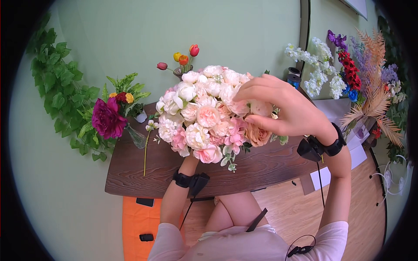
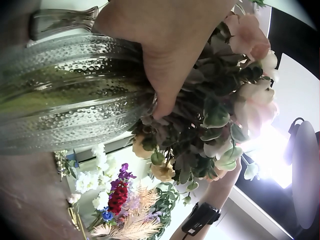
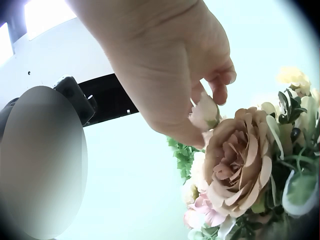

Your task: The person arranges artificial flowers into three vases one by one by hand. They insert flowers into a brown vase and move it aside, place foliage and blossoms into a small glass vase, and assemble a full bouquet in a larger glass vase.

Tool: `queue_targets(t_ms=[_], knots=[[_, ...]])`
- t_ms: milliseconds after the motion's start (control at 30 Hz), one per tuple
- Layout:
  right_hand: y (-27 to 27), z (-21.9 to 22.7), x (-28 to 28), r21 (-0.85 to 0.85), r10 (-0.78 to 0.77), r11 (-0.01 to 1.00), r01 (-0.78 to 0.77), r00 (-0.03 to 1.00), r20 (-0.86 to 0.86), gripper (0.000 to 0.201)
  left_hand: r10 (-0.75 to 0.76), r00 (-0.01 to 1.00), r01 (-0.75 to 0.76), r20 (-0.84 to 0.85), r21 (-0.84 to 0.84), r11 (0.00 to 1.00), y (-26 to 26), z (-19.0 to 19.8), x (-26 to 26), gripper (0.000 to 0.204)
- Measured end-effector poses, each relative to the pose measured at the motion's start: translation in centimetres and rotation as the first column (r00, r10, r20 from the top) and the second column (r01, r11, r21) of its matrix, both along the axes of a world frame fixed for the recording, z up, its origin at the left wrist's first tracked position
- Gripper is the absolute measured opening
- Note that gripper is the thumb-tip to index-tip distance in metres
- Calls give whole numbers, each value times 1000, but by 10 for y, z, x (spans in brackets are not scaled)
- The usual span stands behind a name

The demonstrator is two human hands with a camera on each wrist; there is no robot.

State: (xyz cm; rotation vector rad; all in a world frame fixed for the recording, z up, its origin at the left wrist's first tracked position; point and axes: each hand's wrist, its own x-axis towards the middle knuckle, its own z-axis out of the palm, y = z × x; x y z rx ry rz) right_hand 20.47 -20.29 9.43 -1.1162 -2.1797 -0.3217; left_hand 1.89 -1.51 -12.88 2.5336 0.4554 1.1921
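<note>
A dense bouquet [image 1: 208, 115] of cream, white, peach and pink artificial flowers fills the middle of the head view. It stands in a clear ribbed glass vase [image 2: 75, 112] with a dimpled surface, hidden under the blooms from above. My left hand [image 2: 172, 42] grips the vase at its neck, thumb against the stems and leaves. From the right, my right hand [image 1: 287, 104] reaches over the bouquet, fingers and thumb curled round a pale rose [image 3: 204, 111]. Just beneath that hand sits a larger tan rose [image 3: 237, 162].
On the dark wooden table [image 1: 130, 174] lies a short stem with white buds [image 1: 150, 126]. A purple flower [image 1: 109, 118] in a glass vase stands left, tulips [image 1: 183, 60] behind. More flowers [image 1: 350, 71] stand at the right. An orange cloth [image 1: 135, 226] lies below.
</note>
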Motion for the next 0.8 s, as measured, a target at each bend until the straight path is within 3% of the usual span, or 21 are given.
queue_targets(t_ms=[133,300,400,500,800], knots=[[-5,2,-11,-64,-35,998,27,991,-132,17,-10,1000,10,-7,-3,1000,3,-1,5,41],[-7,0,-15,132,-203,975,176,953,226,18,-20,1000,20,-23,-6,1000,7,0,5,42],[-11,-3,-19,134,-282,958,254,921,269,13,-25,999,25,-24,-5,1000,9,0,7,42],[-7,-13,-18,200,-272,955,221,920,282,18,-34,999,34,-28,-9,999,5,-5,5,42],[-5,-31,-16,147,-149,982,119,965,215,20,-51,998,51,-36,-10,999,6,-9,2,42]])
